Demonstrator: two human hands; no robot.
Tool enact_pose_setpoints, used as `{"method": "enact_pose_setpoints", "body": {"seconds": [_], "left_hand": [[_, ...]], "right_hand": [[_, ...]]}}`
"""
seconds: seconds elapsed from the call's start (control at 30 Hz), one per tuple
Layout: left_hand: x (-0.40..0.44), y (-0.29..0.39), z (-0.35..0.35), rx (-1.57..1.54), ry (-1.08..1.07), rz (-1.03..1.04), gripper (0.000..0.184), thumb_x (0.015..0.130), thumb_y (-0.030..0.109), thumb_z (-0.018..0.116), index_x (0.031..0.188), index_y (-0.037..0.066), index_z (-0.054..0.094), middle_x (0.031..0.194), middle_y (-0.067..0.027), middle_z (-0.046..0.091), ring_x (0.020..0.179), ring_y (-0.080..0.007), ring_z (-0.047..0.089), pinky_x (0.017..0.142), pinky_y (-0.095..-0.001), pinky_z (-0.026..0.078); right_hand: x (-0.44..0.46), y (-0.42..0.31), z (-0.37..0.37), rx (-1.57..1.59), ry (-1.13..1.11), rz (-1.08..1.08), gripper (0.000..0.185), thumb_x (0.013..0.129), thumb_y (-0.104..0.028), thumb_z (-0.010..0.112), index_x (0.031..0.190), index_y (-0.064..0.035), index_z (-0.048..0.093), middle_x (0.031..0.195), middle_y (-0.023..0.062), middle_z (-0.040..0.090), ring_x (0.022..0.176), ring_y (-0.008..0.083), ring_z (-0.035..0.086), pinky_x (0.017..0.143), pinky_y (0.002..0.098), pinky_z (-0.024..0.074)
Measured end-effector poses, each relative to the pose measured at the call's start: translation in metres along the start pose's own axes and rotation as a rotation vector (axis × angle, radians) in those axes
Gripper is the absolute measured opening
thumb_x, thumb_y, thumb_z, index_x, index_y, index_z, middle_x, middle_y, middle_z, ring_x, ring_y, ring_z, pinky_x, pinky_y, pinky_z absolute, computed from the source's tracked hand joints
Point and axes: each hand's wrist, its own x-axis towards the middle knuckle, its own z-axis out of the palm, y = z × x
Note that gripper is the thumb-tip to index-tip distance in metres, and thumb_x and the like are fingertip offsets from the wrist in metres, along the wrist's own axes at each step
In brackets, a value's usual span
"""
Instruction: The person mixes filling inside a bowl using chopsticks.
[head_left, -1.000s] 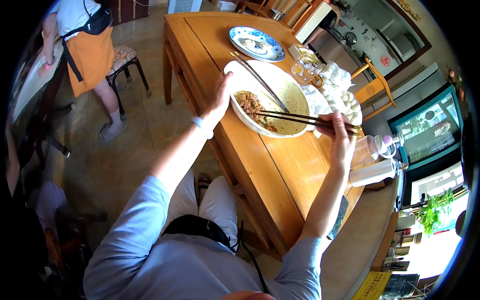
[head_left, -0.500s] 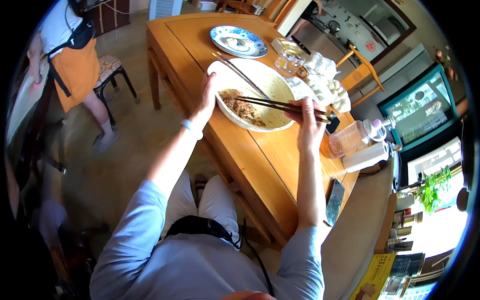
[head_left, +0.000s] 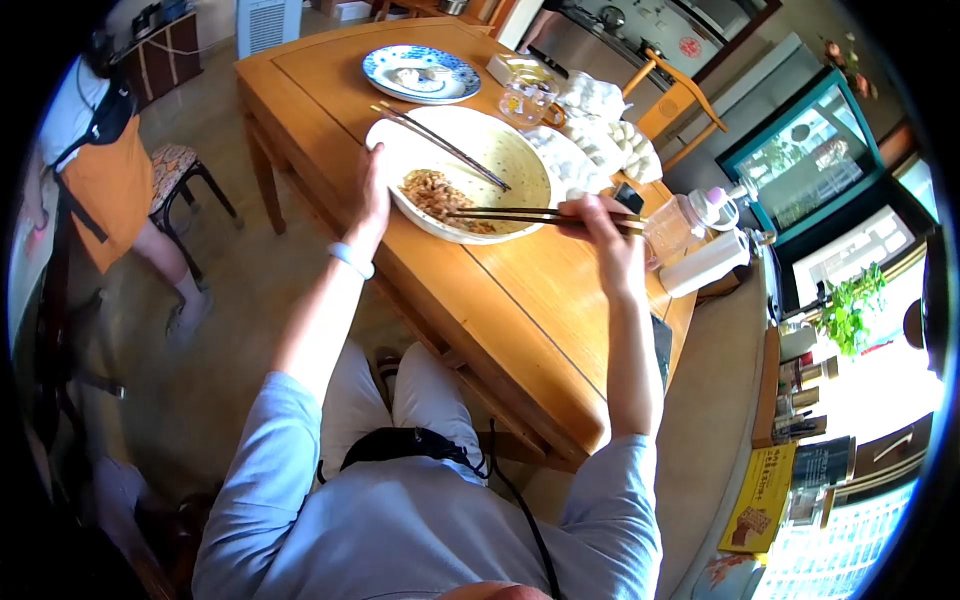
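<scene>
A large white bowl point(head_left: 525, 165) stands on the wooden table, with a brown minced filling point(head_left: 432, 193) gathered on its near left side. My left hand point(head_left: 371, 200) grips the bowl's left rim, thumb on top. Between the fingers of my right hand point(head_left: 607, 228) is a pair of dark chopsticks point(head_left: 530, 214), their tips in the filling. A second pair of chopsticks point(head_left: 440, 145) leans inside the bowl across its far left rim.
Behind the bowl are a blue-patterned plate point(head_left: 470, 84) with a spoon, a glass mug point(head_left: 527, 100) and bagged white items point(head_left: 590, 150). A plastic jug point(head_left: 672, 228), white cylinder point(head_left: 705, 264) and phone point(head_left: 661, 345) line the right side. A person point(head_left: 100, 190) stands at left by a stool point(head_left: 175, 170).
The view has shifted, so the table appears further left. My right hand has moved the chopstick tips lower and nearer the front of the filling. My left hand still grips the rim.
</scene>
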Motion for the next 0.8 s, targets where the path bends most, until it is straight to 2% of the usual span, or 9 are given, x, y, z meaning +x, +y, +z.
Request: {"method": "enact_pose_setpoints", "body": {"seconds": [0.13, 0.27, 0.3, 0.33, 0.37, 0.43, 0.5, 0.67, 0.8], "left_hand": [[-0.007, 0.007, 0.009, -0.007, 0.021, 0.012, 0.046, 0.09, 0.037, 0.042, 0.113, -0.002, 0.049, 0.106, -0.0115, 0.056, 0.097, -0.0185, 0.051, 0.086, -0.0323, 0.039], [0.005, -0.029, 0.003, 0.095, 0.123, 0.015, 0.042, 0.091, 0.038, 0.039, 0.091, 0.001, 0.058, 0.086, -0.01, 0.061, 0.079, -0.0191, 0.055, 0.071, -0.0365, 0.043], [0.015, -0.054, -0.001, 0.088, 0.13, 0.126, 0.042, 0.091, 0.038, 0.039, 0.092, 0.001, 0.058, 0.083, -0.0101, 0.061, 0.076, -0.0203, 0.055, 0.069, -0.0363, 0.043], [0.008, -0.033, -0.001, 0.17, 0.05, 0.06, 0.041, 0.091, 0.038, 0.04, 0.092, 0.001, 0.057, 0.081, -0.0107, 0.061, 0.074, -0.0215, 0.056, 0.068, -0.0364, 0.043], [-0.01, 0.015, 0.014, 0.109, 0.03, 0.073, 0.04, 0.091, 0.038, 0.04, 0.094, 0.001, 0.056, 0.081, -0.0126, 0.062, 0.074, -0.0235, 0.057, 0.069, -0.0363, 0.043], [-0.001, -0.005, 0.005, 0.275, 0.063, -0.017, 0.038, 0.092, 0.034, 0.039, 0.098, 0.001, 0.056, 0.084, -0.0138, 0.062, 0.079, -0.0243, 0.058, 0.071, -0.0364, 0.043], [-0.021, 0.05, 0.011, 0.354, -0.005, -0.123, 0.047, 0.093, 0.035, 0.034, 0.115, -0.004, 0.046, 0.108, -0.0163, 0.057, 0.101, -0.0252, 0.054, 0.092, -0.0364, 0.039], [-0.015, 0.035, 0.008, 0.229, -0.043, 0.056, 0.052, 0.093, 0.036, 0.035, 0.125, -0.005, 0.036, 0.122, -0.0209, 0.047, 0.114, -0.0267, 0.044, 0.098, -0.0378, 0.033], [-0.005, 0.005, 0.008, 0.242, 0.053, 0.111, 0.041, 0.093, 0.03, 0.038, 0.115, -0.004, 0.042, 0.105, -0.0202, 0.053, 0.099, -0.0284, 0.05, 0.088, -0.0365, 0.039]], "right_hand": [[-0.006, -0.005, -0.021, -0.066, 0.15, -0.082, 0.028, 0.089, -0.022, 0.053, 0.092, 0.0053, 0.06, 0.083, 0.0131, 0.064, 0.072, 0.0189, 0.064, 0.068, 0.0298, 0.0539], [-0.005, 0.012, -0.01, -0.125, 0.11, -0.063, 0.028, 0.09, -0.021, 0.052, 0.089, 0.0057, 0.06, 0.08, 0.0114, 0.064, 0.071, 0.017, 0.064, 0.067, 0.0287, 0.0534], [-0.002, 0.021, -0.004, -0.113, 0.121, -0.08, 0.027, 0.09, -0.02, 0.051, 0.089, 0.0057, 0.06, 0.08, 0.0111, 0.063, 0.071, 0.017, 0.064, 0.067, 0.0285, 0.0535], [-0.001, 0.027, 0.003, -0.111, 0.107, -0.117, 0.027, 0.09, -0.02, 0.051, 0.089, 0.0053, 0.06, 0.08, 0.0115, 0.063, 0.071, 0.0175, 0.064, 0.067, 0.0292, 0.0537], [-0.004, 0.03, 0.008, -0.109, 0.101, -0.157, 0.027, 0.09, -0.021, 0.05, 0.089, 0.005, 0.06, 0.081, 0.012, 0.063, 0.072, 0.0179, 0.064, 0.068, 0.0299, 0.0539], [0.002, 0.028, 0.017, -0.107, 0.076, -0.196, 0.031, 0.091, -0.025, 0.05, 0.092, 0.0044, 0.06, 0.085, 0.0133, 0.064, 0.072, 0.019, 0.064, 0.066, 0.0292, 0.0544], [0.01, 0.027, 0.022, -0.039, 0.099, -0.205, 0.032, 0.091, -0.026, 0.049, 0.091, 0.0039, 0.06, 0.086, 0.0129, 0.063, 0.073, 0.0188, 0.063, 0.066, 0.0281, 0.0542], [0.013, 0.019, 0.047, -0.033, -0.05, -0.184, 0.031, 0.091, -0.028, 0.049, 0.084, 0.0014, 0.056, 0.09, 0.0125, 0.061, 0.077, 0.0194, 0.062, 0.068, 0.0305, 0.0545], [0.011, 0.022, 0.04, -0.101, -0.134, -0.142, 0.03, 0.091, -0.028, 0.05, 0.084, 0.0012, 0.056, 0.092, 0.0121, 0.06, 0.08, 0.019, 0.06, 0.07, 0.032, 0.0543]]}}
